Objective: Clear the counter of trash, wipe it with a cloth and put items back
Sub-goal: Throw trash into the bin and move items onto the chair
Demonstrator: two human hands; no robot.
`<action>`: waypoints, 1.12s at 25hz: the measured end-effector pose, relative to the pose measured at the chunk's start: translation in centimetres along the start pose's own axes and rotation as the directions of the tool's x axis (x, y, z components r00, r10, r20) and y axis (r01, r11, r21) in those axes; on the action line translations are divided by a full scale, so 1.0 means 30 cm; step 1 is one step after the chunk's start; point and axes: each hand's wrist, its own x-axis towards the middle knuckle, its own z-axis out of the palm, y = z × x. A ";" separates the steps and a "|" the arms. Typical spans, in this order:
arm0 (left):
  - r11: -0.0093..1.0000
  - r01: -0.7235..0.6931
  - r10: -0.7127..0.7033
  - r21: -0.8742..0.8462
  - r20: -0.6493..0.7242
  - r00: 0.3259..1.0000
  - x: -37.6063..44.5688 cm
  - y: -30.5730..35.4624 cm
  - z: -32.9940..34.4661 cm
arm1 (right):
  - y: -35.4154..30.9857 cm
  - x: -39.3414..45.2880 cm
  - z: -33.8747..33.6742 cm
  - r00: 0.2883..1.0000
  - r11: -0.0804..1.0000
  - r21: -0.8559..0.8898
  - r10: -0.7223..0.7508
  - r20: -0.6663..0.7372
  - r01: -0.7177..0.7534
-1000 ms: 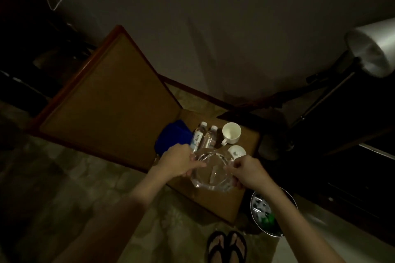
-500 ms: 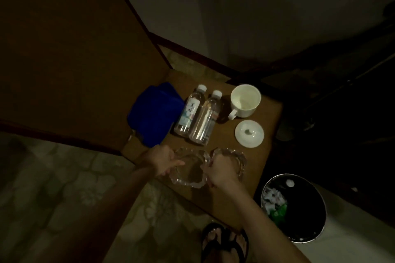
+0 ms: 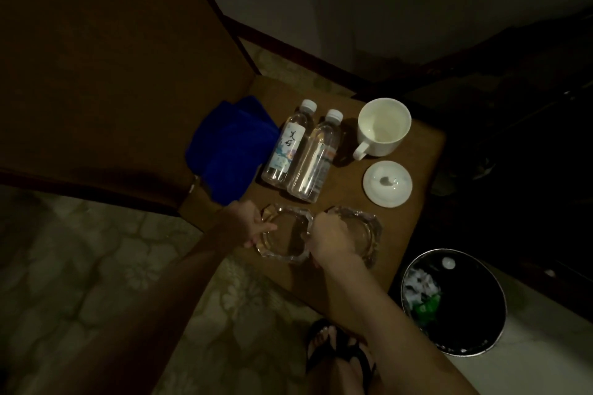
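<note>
Two clear glass ashtrays stand side by side at the near edge of the small brown table [image 3: 414,202]. My left hand [image 3: 248,223] grips the left rim of the left ashtray [image 3: 287,239]. My right hand [image 3: 330,242] grips the rim between them, over the left side of the right ashtray [image 3: 362,229]. Behind them stand two clear water bottles [image 3: 301,151], a folded blue cloth [image 3: 229,147], a white cup [image 3: 383,128] and its white lid [image 3: 387,183].
A black bin [image 3: 455,301] with white and green trash stands on the floor to the right of the table. A large dark wooden panel [image 3: 106,74] rises on the left. My sandalled feet [image 3: 340,353] stand on patterned carpet below the table.
One second ago both hands held one stack of glass above the table. Now the two ashtrays sit apart on the table, and the view has dropped closer.
</note>
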 end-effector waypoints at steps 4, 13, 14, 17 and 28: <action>0.979 -0.049 0.081 0.200 -0.152 0.985 -0.163 0.067 -0.083 | -0.004 -0.160 -0.132 0.995 0.992 -0.111 -0.073 -0.073 0.065; 0.910 -0.314 0.387 0.270 -0.284 0.877 -0.673 0.348 -0.367 | -0.105 -0.596 -0.548 0.959 0.969 -0.182 -0.204 -0.198 0.168; 0.902 -0.327 0.407 0.282 -0.300 0.863 -0.714 0.364 -0.398 | -0.115 -0.635 -0.581 0.955 0.968 -0.187 -0.207 -0.213 0.168; 0.885 -0.359 0.451 0.297 -0.354 0.819 -0.793 0.380 -0.464 | -0.138 -0.698 -0.641 0.937 0.966 -0.203 -0.214 -0.276 0.160; 0.898 -0.295 0.408 0.326 -0.368 0.836 -0.762 0.205 -0.666 | -0.389 -0.658 -0.695 0.926 0.959 -0.233 -0.230 -0.300 0.163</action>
